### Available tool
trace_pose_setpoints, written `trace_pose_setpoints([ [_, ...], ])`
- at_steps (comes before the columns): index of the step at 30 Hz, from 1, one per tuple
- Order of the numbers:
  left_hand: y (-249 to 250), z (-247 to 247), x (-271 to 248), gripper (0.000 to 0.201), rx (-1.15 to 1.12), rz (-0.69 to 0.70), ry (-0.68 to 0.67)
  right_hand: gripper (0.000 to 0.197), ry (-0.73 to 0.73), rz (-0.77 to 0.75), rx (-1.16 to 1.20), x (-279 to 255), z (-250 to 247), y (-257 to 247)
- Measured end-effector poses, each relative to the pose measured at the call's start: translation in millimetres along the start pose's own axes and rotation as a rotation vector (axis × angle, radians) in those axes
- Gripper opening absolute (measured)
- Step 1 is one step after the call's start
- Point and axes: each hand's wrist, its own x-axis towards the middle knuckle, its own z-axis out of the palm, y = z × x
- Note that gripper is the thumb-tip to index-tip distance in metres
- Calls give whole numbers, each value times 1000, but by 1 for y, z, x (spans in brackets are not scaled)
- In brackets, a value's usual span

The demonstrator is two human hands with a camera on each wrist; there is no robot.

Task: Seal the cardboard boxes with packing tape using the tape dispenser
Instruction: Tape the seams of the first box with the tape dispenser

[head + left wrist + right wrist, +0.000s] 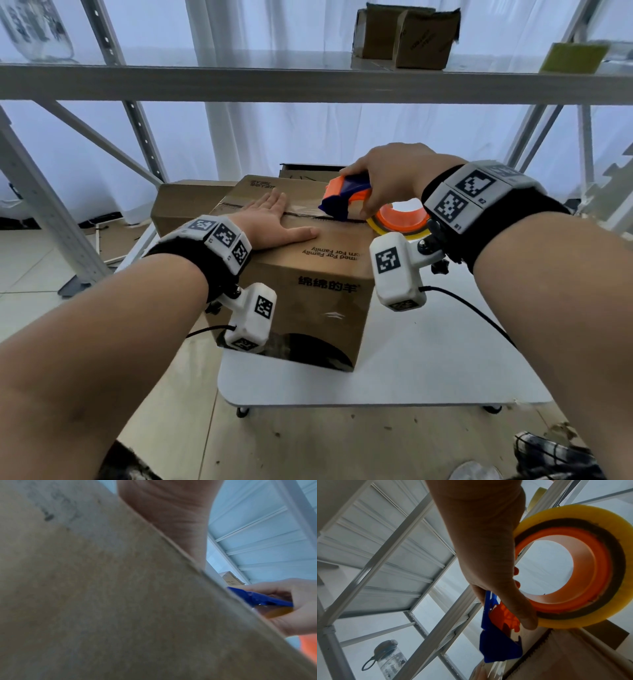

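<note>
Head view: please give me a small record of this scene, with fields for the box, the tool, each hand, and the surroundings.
box: cardboard box on a white table, top flaps closed
tool: orange and blue tape dispenser, its front end on the top seam
left hand: left hand flat on the box top
right hand: right hand grips the dispenser
tape: yellowish tape roll on the dispenser
surroundings: metal shelf with more boxes
</note>
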Motion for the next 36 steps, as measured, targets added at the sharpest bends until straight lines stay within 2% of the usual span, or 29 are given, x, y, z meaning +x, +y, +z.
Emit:
trace_pose_setpoints([
  [4,-12,-4,-7,101,35,-23,-7,73,19,-10,-26,5,-1,-16],
  [7,2,-3,-8,97,47,-61,26,75,17,6,-6,3,-1,-17],
  [11,19,8,-6,98,13,-71,75,76,56,-4,-27,-3,2,-14],
  [17,14,10,-7,99,-26,-70,69,78,135,-49,-104,-14,3,-13],
  [31,20,7,-9,92,-2,-71,58,78,84,5,-101,-6,3,-15],
  [36,17,12,-7,92,-60,-9,100,78,73,10,-70,-6,4,-12],
])
